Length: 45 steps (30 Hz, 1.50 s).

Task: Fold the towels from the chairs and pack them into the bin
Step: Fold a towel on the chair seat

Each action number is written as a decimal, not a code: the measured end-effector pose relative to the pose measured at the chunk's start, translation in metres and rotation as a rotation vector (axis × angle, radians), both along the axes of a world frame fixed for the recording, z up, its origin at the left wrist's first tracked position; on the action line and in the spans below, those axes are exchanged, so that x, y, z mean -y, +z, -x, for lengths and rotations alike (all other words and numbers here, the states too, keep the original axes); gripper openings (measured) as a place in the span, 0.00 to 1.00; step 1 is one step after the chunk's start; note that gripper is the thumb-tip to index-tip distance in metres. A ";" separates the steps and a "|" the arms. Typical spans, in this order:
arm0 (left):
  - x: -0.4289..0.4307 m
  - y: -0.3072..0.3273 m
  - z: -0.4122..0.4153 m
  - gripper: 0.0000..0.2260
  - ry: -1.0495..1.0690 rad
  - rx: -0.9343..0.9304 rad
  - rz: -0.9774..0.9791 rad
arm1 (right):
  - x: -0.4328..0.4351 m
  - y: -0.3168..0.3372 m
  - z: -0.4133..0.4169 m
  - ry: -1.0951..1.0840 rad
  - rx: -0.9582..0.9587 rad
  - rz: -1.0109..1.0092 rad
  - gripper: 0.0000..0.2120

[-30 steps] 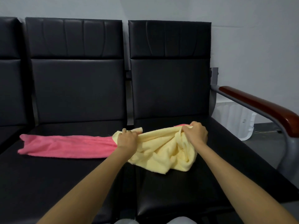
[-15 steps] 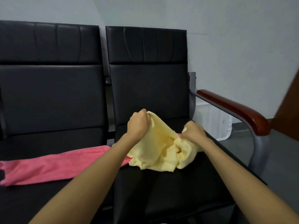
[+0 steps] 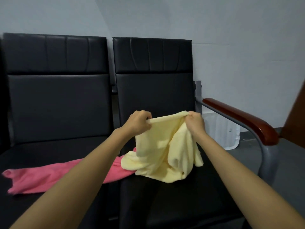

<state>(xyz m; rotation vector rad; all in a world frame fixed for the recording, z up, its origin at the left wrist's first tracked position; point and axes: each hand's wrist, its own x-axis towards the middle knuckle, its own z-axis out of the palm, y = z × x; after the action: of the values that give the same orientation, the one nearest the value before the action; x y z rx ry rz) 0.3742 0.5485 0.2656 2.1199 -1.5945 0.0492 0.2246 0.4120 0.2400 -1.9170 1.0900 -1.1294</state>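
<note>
Both hands pinch the yellow towel (image 3: 165, 149) by its top edge, left hand (image 3: 138, 120) at nine o'clock, right hand (image 3: 195, 122) at three, so I read that edge crosswise, the rest hanging onto the chair seat (image 3: 173, 204).

The left forearm (image 3: 85, 176) and right forearm (image 3: 231, 166) are bare along their whole visible length — the left hand (image 3: 138, 123) and right hand (image 3: 196, 123) bare too.

yellow towel (image 3: 163, 151) lifted off the seat, top edge now stretched between left hand (image 3: 138, 121) and right hand (image 3: 195, 122)
</note>
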 end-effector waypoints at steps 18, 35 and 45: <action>-0.031 -0.076 -0.028 0.13 0.516 -0.725 0.377 | 0.000 -0.045 0.000 -0.048 -0.657 -0.136 0.13; -0.034 -0.121 0.011 0.18 0.268 -0.929 0.075 | -0.063 -0.107 0.045 0.729 -0.658 -0.082 0.24; -0.053 -0.128 0.024 0.17 0.199 -0.948 0.032 | -0.087 -0.112 0.033 0.724 -0.964 0.335 0.08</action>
<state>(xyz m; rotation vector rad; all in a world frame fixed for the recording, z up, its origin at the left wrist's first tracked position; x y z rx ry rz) 0.3500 0.6012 0.1375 1.8131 -0.8050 -0.7416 0.1919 0.4995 0.1275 -2.8821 0.4966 0.0764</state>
